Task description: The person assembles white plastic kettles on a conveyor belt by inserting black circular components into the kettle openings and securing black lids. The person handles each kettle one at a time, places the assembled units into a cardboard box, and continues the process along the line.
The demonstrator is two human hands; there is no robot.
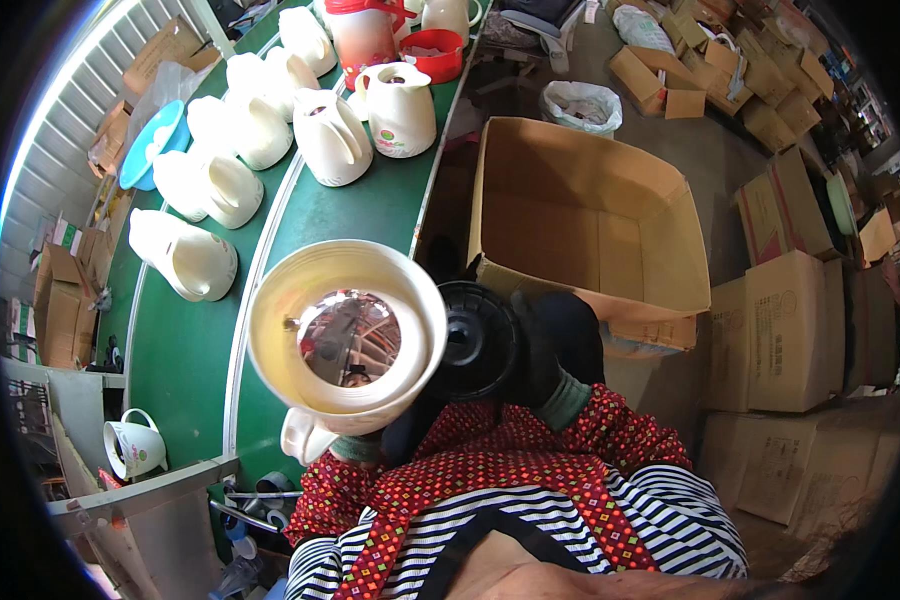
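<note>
- The left hand [395,435], in a dark glove, is mostly hidden under a cream flask body [348,335] that it holds up close to the camera with the open bottom facing the lens; the fingers wrap the shell from below, though I cannot tell exactly how they lie.
- Inside the shell a silvered glass liner [350,338] shows as a mirror-bright disc, seated about the middle of the opening.
- The right hand [545,350], also dark-gloved, has its fingers closed around a black round base cap [478,340], held just beside the right rim of the flask body and touching or nearly touching it.
- Judged from this, the step in hand is fitting the base: liner in, cap brought up but not yet on.
- The next move would call for lining the cap square with the open rim and seating it evenly without pressing hard on the glass.
- On the green conveyor belt [185,350], toward its far end and left edge, stand and lie more cream flask bodies [330,138]; a red-lidded jug [362,35] stands at the far end.
- An open cardboard box [580,215] sits just off the belt's right edge.
</note>
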